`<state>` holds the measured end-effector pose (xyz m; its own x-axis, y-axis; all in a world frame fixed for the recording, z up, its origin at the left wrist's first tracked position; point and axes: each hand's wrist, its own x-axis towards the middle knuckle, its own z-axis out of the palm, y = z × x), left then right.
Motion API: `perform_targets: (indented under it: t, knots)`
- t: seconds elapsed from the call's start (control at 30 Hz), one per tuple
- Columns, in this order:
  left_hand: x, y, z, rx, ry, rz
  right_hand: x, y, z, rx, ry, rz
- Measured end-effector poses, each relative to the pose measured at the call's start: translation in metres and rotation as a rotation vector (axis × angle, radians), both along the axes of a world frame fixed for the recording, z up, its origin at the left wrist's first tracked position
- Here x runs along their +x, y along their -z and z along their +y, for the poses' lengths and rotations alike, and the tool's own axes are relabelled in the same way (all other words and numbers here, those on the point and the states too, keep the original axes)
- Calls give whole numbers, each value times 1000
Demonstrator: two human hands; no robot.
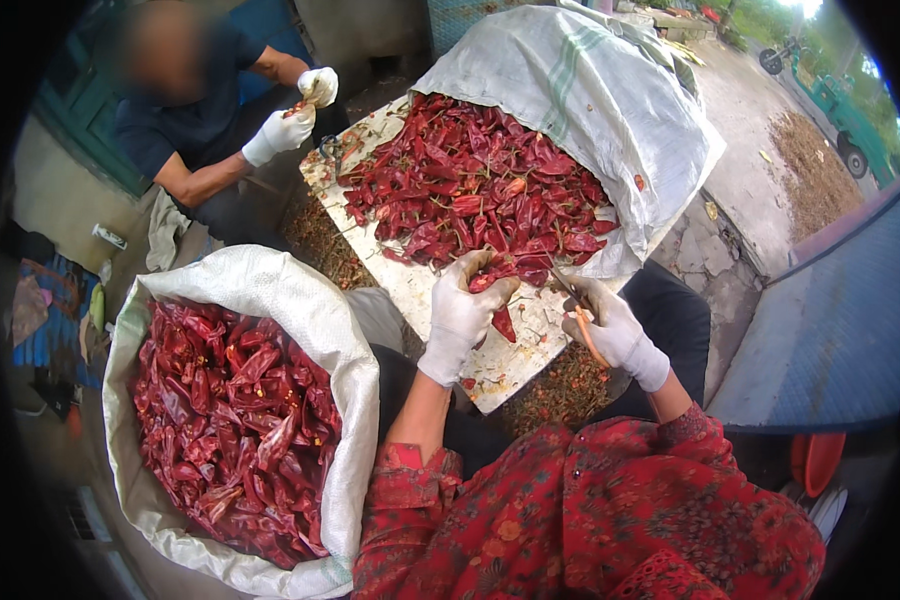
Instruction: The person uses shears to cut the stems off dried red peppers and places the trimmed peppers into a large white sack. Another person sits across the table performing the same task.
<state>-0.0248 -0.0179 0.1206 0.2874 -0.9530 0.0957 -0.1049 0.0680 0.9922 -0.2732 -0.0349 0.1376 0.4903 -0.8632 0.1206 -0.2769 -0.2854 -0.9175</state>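
Note:
My left hand [458, 318], in a stained white glove, is closed around dried red chili peppers [504, 324]; one hangs tip down below the fingers. Gloved too, my right hand [618, 332] grips scissors [586, 338] with orange handles, their blades pointing up and left toward the chilies. Both hands are over the near edge of a pale board [530, 362]. Just beyond them lies a heap of dried red chilies [480, 190] with stems, spilling from the mouth of a white woven sack [580, 70]. Whether the blades touch a stem cannot be made out.
At my left stands an open white sack [348, 375] full of red chilies [240, 430]. Across the board's far left sits another person [185, 130] in white gloves, holding something small. Stem scraps [560, 395] litter the floor. A blue panel [820, 330] is at right.

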Motion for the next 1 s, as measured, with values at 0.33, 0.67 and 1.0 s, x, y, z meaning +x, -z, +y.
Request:
perform_targets:
  t: [0.33,0.67,1.0]
  knots:
    - [-1,-3,4,52,73,-105,7,-53,6,-545,171,584]
    - [-10,-22,10,-40,-38,-570,9,-64,11,-743,175,878]
    - [-22,-18,12,-14,-154,-132,27,-45,26,-697,227,918]
